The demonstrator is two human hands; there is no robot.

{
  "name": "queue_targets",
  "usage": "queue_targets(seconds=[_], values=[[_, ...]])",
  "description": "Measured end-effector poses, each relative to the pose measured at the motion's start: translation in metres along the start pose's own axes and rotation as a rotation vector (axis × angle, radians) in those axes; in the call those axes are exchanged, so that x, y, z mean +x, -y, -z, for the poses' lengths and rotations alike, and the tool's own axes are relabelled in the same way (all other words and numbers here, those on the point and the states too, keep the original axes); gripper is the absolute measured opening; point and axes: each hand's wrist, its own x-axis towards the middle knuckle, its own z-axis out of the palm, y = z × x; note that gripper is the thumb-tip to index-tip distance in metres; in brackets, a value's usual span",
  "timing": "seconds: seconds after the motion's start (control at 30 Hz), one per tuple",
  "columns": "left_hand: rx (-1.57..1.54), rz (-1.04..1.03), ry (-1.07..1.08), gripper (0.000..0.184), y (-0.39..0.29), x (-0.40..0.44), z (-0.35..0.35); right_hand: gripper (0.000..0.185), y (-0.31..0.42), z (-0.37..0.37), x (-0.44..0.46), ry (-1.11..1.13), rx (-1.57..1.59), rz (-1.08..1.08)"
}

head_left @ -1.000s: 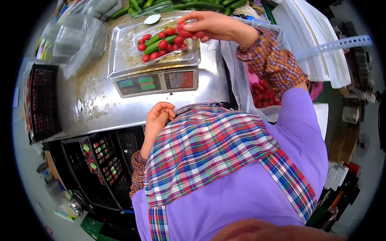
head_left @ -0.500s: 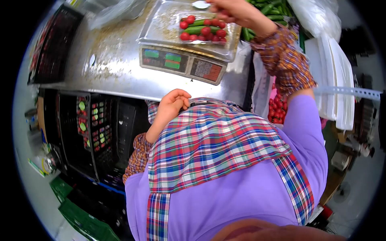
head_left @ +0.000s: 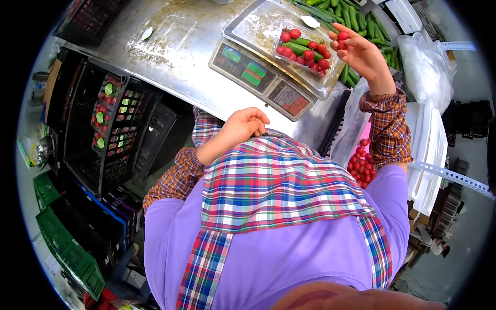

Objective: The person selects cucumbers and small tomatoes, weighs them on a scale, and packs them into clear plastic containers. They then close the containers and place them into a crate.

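My right hand is raised at the right edge of the scale, with red cherry tomatoes between thumb and fingers. Just left of it, a clear plastic tray sits on the scale's metal pan. Red cherry tomatoes and green mini cucumbers lie in this tray. Below the pan, the scale's panel shows lit green displays. My left hand rests by the table's front edge near my apron, its fingers loosely bent and apart, with nothing visible in it.
Many cucumbers are piled beyond my right hand. More cherry tomatoes lie in a pink-lined container by my right elbow. Black crates with packed trays stand at lower left. A clear plastic bag is at right.
My right hand has come back from the far side of the pan to the tray's right side, with tomatoes now plainly visible in its fingers. The view has turned; my left hand stays near the table edge.
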Motion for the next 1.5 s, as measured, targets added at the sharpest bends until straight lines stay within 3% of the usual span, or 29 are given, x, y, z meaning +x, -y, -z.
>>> queue_targets(seconds=[0.2, 0.33, 0.53, 0.7, 0.93, 1.27, 1.5], values=[[-0.005, -0.015, 0.005, 0.024, 0.002, 0.001, 0.004, 0.050, -0.016, -0.013, 0.015, -0.114, -0.490, 0.075], [0.008, 0.002, 0.021, 0.024, 0.001, 0.002, 0.005, 0.057, -0.013, -0.024, 0.012, -0.136, -0.598, 0.011], [-0.014, -0.035, 0.017, 0.020, 0.003, 0.003, 0.007, 0.052, -0.001, 0.018, -0.012, -0.222, -0.588, 0.128], [0.000, 0.001, 0.039, 0.024, 0.002, 0.005, 0.007, 0.037, 0.000, 0.055, -0.061, -0.376, -0.499, 0.051], [0.009, 0.024, 0.037, 0.023, 0.003, 0.009, 0.007, 0.032, -0.013, 0.089, -0.098, -0.496, -0.484, 0.008], [0.015, 0.001, 0.030, 0.020, 0.005, 0.010, 0.009, 0.030, -0.027, 0.074, -0.081, -0.546, -0.541, 0.025], [0.015, 0.005, 0.032, 0.020, 0.001, 0.009, 0.009, 0.019, -0.035, 0.056, -0.040, -0.364, -0.789, 0.082]])
